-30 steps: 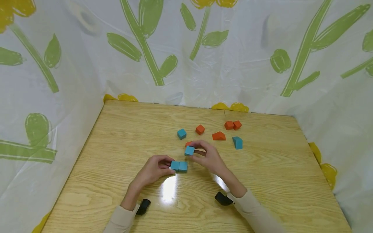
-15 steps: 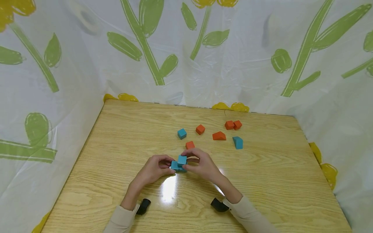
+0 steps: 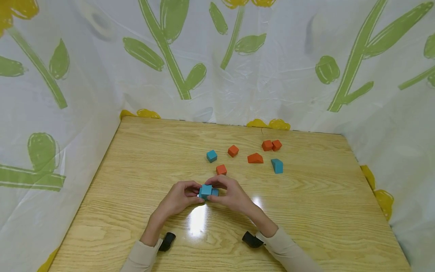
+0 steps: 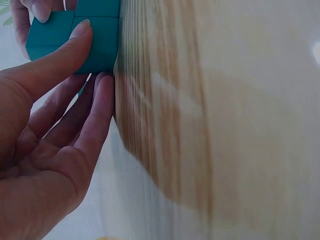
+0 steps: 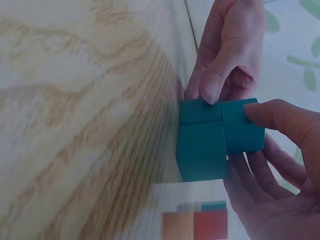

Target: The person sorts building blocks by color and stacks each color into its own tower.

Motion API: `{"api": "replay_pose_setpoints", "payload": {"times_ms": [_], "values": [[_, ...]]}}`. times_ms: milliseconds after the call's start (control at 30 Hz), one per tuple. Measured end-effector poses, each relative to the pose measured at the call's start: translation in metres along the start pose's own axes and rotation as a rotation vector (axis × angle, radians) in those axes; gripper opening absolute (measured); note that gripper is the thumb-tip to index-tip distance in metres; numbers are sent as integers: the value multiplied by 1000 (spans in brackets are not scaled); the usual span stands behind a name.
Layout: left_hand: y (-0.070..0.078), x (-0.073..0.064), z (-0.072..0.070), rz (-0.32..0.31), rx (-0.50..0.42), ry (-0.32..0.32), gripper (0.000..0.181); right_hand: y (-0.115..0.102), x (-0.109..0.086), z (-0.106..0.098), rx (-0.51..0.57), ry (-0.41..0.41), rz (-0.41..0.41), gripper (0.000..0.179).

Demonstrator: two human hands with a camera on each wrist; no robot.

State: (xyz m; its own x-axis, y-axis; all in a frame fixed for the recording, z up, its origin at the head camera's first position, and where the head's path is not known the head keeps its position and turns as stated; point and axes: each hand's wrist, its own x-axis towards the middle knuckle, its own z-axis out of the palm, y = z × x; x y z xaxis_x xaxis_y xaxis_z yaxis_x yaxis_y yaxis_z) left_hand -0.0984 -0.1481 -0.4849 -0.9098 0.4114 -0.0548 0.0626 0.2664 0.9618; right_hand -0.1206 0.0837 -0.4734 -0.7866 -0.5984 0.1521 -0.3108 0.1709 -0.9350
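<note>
Two blue cubes lie side by side on the wooden table (image 3: 299, 211), the right one (image 5: 202, 152) nearer the right wrist camera. My left hand (image 3: 178, 198) pinches the left lower cube (image 4: 102, 47) between thumb and fingers. Over that cube sits a third blue cube (image 3: 206, 189), which my right hand (image 3: 232, 194) grips from the right side. In the right wrist view the upper cube's face meets the left lower cube, and my right thumb (image 5: 272, 115) lies along its edge.
Just beyond the hands are a red cube (image 3: 221, 169), a blue cube (image 3: 212, 156) and another red cube (image 3: 233, 150). Farther right lie a red angled block (image 3: 255, 158), a blue angled block (image 3: 277, 166) and a red cube pair (image 3: 267, 146). Flowered cloth (image 3: 231, 98) walls the table.
My right hand has brought the third blue cube left and toward me, from beside the red cube onto the left lower cube. My left hand has stayed in place.
</note>
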Motion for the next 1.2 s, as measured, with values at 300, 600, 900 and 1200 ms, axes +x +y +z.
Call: {"api": "replay_pose_setpoints", "payload": {"times_ms": [300,600,900,1200], "values": [[1,1,0,33,-8,-19,28,2,3,3,-7,-18,-29,34],[5,0,2,55,48,-30,36,1,4,3,3,-29,-21,36],[8,0,3,42,61,-9,30,0,7,-2,-36,-36,-74,37],[6,1,3,31,40,-8,27,-3,23,-13,-74,33,-73,32]]}}
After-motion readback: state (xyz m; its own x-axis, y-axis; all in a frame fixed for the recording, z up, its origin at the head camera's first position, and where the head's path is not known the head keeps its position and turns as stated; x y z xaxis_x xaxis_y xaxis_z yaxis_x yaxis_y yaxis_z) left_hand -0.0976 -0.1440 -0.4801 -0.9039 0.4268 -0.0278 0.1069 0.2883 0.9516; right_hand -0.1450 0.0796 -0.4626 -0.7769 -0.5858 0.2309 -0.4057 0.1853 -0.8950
